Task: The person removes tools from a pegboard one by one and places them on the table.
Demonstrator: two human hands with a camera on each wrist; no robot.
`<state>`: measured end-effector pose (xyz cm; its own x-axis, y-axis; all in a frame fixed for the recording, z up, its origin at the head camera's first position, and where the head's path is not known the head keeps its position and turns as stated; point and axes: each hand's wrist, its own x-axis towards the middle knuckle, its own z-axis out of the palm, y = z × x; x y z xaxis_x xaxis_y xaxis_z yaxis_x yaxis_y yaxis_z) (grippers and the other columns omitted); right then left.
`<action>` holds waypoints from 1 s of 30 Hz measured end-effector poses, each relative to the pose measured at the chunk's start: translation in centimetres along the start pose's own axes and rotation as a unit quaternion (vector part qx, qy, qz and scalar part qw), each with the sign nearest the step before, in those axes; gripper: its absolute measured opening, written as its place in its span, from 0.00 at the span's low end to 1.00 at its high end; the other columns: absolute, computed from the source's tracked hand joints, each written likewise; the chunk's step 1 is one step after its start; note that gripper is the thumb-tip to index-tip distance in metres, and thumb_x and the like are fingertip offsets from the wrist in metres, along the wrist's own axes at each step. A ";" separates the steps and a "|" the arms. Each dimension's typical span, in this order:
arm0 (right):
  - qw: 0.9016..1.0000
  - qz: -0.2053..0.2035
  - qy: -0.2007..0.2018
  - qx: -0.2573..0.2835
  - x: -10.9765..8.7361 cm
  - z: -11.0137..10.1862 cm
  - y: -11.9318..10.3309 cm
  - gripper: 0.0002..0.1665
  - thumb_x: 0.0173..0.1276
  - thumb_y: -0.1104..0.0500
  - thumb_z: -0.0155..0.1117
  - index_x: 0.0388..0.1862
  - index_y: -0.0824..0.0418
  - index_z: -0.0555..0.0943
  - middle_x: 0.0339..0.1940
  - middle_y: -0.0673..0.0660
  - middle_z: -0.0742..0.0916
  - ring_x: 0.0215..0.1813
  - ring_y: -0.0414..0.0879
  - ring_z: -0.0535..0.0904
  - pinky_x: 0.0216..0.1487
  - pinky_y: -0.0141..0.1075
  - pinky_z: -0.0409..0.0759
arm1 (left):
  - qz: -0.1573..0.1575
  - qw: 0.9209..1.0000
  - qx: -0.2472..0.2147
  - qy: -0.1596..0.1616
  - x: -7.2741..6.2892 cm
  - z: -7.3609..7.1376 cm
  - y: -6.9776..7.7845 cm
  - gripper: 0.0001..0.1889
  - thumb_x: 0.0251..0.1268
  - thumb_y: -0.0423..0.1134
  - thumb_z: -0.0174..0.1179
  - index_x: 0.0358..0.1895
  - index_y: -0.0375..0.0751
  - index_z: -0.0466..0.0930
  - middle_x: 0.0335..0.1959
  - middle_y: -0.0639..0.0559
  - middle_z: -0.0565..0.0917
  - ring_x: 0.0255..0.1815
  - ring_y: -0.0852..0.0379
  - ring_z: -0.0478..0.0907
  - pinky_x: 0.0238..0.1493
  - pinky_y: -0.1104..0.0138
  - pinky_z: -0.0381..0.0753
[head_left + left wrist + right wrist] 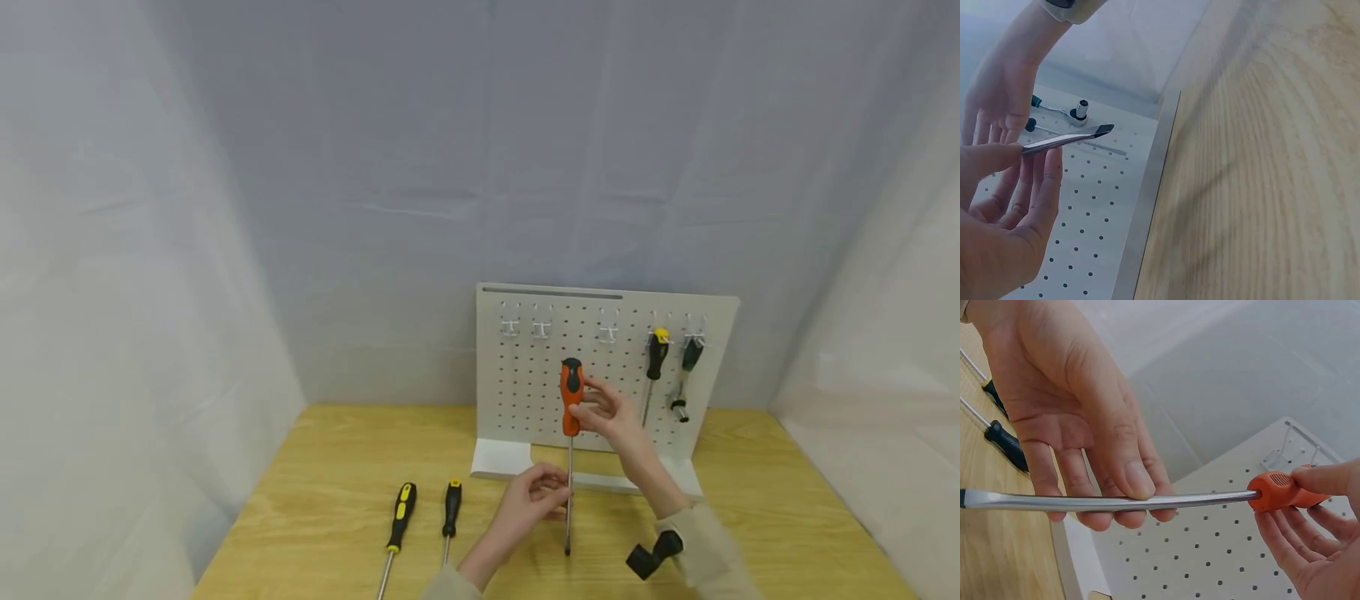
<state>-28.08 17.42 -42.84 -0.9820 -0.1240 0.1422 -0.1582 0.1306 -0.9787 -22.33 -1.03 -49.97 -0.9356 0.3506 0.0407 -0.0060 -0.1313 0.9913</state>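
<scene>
An orange and black flat-tip screwdriver [572, 400] stands upright in front of the white pegboard [525, 367], its dark tip pointing down. My right hand [611, 417] grips the orange handle between thumb and fingers. Lower down, my left hand [531, 498] pinches the steel shaft. In the right wrist view the left thumb lies along the near side of the shaft [1204, 499], with the fingers behind it. The left wrist view shows the flat tip [1104, 130] sticking out past my left hand [1010, 212].
A yellow-and-black screwdriver [656, 354] and a green-handled ratchet [692, 358] hang at the pegboard's right. Bare hooks [608, 327] sit further left. Two screwdrivers, one with yellow patches [402, 512] and one mostly black [452, 508], lie on the wooden table [315, 500].
</scene>
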 end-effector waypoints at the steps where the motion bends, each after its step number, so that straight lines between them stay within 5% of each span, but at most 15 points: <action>1: 1.000 0.002 -0.002 0.002 0.0 0.2 0.2 0.39 0.72 0.58 0.68 0.78 0.59 0.63 0.64 0.68 0.81 0.53 0.43 0.83 0.57 0.43 0.83 | -0.003 1.000 -0.001 0.001 -0.2 -0.1 0.0 0.14 0.71 0.31 0.62 0.55 0.27 0.78 0.43 0.45 0.83 0.39 0.59 0.82 0.51 0.49 0.87; 22: 0.996 0.029 -0.056 0.058 -1.3 5.3 4.5 0.40 0.70 0.66 0.66 0.76 0.72 0.61 0.54 0.71 0.83 0.46 0.48 0.86 0.49 0.43 0.88 | -0.044 0.999 0.013 0.007 -5.3 -3.2 -2.3 0.13 0.69 0.27 0.60 0.51 0.20 0.75 0.36 0.50 0.82 0.34 0.59 0.82 0.44 0.51 0.89; 30: 0.995 0.047 -0.058 0.073 -2.4 7.3 6.4 0.41 0.68 0.65 0.70 0.74 0.73 0.62 0.52 0.68 0.85 0.43 0.48 0.87 0.47 0.44 0.88 | -0.085 0.996 0.038 0.013 -6.9 -4.2 -3.3 0.10 0.69 0.27 0.61 0.49 0.25 0.77 0.34 0.50 0.82 0.34 0.59 0.82 0.41 0.55 0.90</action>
<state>-26.03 11.37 -50.52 -0.9720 -0.2320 0.0385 -0.0407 0.0049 -0.9992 -17.32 -6.95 -54.10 -0.9320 0.3383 -0.1300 -0.1387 -0.0015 0.9903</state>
